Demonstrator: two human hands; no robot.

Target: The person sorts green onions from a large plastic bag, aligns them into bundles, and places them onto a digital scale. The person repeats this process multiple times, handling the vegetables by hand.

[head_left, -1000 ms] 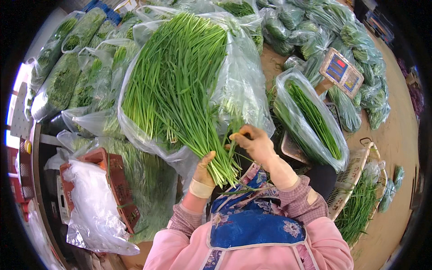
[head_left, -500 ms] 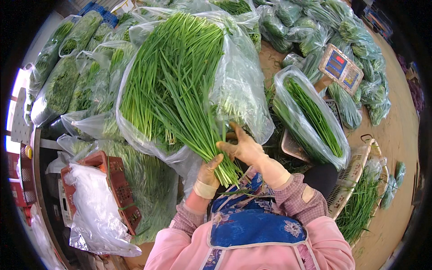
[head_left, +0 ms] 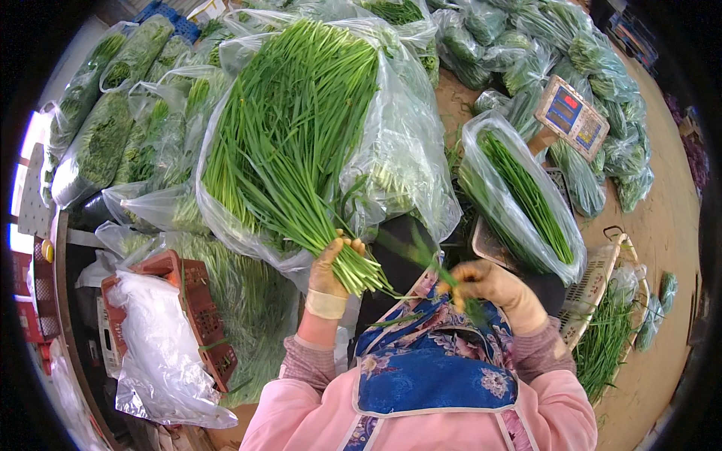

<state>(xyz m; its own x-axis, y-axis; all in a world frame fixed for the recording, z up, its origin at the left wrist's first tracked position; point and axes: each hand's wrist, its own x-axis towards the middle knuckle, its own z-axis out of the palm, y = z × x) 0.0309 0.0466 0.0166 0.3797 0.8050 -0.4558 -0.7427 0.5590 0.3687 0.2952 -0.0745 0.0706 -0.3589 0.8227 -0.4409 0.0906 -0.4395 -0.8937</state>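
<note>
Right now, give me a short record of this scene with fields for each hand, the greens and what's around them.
left hand: gloved left hand grips the stem end of a chive bunch, fingers wrapped around it
right hand: gloved right hand pinches a few loose green stalks, blurred
bunch: fans up and away, lying on an open clear plastic bag
right side: smaller bagged bundle, a scale display, a white basket
left side: red crate with a crumpled clear bag
background: many bagged greens
</note>
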